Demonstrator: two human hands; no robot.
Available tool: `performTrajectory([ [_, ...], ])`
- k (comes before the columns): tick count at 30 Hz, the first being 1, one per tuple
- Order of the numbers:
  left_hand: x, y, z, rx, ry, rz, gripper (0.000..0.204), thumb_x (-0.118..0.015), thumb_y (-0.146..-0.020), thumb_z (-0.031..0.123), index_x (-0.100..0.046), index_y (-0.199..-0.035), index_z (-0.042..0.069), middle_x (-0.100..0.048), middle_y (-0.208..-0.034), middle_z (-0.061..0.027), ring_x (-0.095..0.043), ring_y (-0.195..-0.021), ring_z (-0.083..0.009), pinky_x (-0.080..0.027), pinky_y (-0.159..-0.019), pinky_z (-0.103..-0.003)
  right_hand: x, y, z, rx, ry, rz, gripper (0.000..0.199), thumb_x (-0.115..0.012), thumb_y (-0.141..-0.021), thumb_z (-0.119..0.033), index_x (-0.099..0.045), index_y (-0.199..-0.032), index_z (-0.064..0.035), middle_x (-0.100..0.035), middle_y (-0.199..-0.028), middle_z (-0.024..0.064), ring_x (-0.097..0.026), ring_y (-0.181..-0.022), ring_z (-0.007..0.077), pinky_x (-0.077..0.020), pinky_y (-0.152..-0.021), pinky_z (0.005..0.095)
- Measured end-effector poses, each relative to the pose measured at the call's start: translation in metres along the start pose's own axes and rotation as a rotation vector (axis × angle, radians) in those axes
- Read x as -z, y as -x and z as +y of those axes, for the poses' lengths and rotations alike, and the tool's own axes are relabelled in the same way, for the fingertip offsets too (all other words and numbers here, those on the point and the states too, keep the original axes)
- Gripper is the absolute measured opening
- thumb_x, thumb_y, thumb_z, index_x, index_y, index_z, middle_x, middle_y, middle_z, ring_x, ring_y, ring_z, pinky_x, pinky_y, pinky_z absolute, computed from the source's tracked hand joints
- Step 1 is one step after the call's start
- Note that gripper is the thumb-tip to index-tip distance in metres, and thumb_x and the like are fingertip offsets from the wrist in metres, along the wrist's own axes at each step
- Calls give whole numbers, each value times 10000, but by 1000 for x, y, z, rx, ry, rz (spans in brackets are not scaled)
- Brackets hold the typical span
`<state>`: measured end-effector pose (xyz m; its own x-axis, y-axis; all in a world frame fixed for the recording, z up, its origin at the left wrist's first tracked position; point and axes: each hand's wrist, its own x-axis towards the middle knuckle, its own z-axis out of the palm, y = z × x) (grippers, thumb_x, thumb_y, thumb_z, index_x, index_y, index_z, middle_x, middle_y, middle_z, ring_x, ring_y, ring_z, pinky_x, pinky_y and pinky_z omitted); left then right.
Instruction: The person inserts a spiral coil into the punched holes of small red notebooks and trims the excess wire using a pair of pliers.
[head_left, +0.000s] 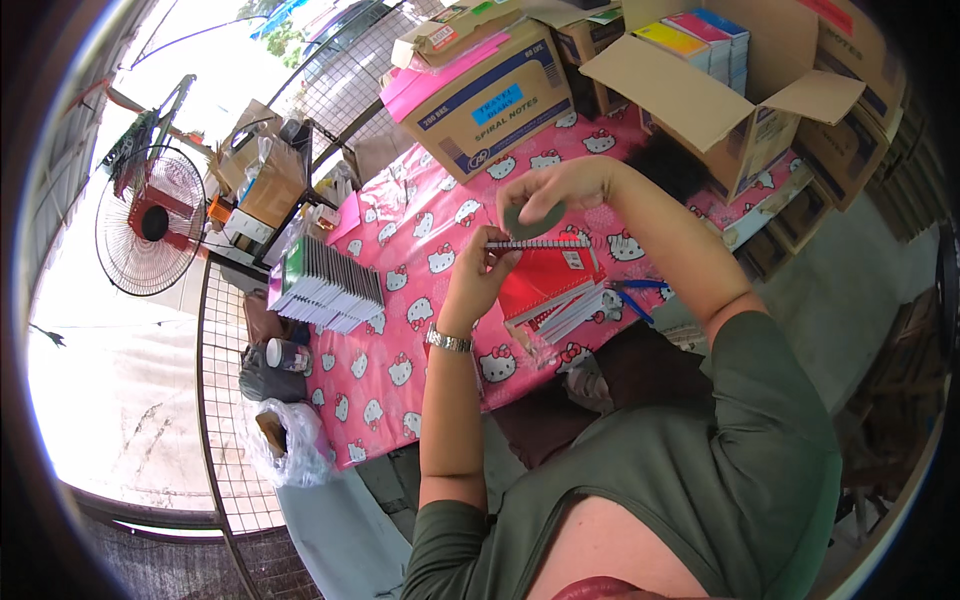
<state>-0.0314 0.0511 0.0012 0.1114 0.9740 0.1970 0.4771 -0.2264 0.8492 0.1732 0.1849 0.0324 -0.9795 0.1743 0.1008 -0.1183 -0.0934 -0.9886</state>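
My left hand (478, 278) grips the left end of a small red spiral notebook (545, 270), held up above the pink patterned tablecloth (400, 330). A watch sits on that wrist. My right hand (555, 190) hovers just above the notebook's wire spine, fingers closed on a dark green flat oval piece (533, 218). Under the held notebook lies a small pile of red notebooks (565, 305), with blue pens (630, 295) beside it.
A row of green and white notebooks (325, 285) stands at the table's left. Open cardboard boxes (490, 85) (730, 80) with stationery fill the far side. A standing fan (150, 225) is at left, a wire grid railing (215, 400) along the table, and a plastic bag (285, 440) below.
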Motion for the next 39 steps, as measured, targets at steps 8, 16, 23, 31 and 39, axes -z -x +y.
performTrajectory([
  [8,-6,3,6,20,136,96,216,-659,-949,44,-544,-1126,-1,-570,-929,-6,-555,-792,-58,-520,-668,-226,81,18,147,-502,947,775,526,-742,-769,-577,-725,-1026,-118,-711,-987,134,-681,-935,263,-524,-833,390],
  [16,-17,14,16,111,-57,276,164,-653,-965,127,-602,-997,-26,-617,-883,-87,-630,-667,-109,-582,-510,-269,18,86,221,105,824,1471,438,-692,-880,-338,-617,-1249,-115,-590,-1254,170,-538,-1214,358,-409,-1032,458],
  [23,-31,12,13,26,48,284,129,-646,-952,45,-553,-993,-33,-614,-873,-62,-634,-715,-103,-628,-606,-280,-57,26,27,454,1376,731,424,-751,-825,-211,-634,-1226,-143,-638,-1196,71,-573,-1165,254,-328,-1069,461],
  [31,-30,24,5,121,284,407,71,-658,-914,-27,-592,-911,-51,-689,-890,-94,-682,-723,-133,-621,-635,-264,-55,-11,17,216,1514,399,112,-639,-913,-237,-691,-979,-163,-666,-975,37,-608,-1053,203,-285,-1065,527],
  [39,-35,28,8,90,175,491,122,-669,-907,-22,-567,-974,-41,-624,-810,-57,-656,-708,-109,-605,-603,-258,-76,-10,-42,-203,1505,79,279,-589,-897,-279,-716,-1077,-108,-706,-1127,78,-625,-1121,261,-266,-1112,552],
])
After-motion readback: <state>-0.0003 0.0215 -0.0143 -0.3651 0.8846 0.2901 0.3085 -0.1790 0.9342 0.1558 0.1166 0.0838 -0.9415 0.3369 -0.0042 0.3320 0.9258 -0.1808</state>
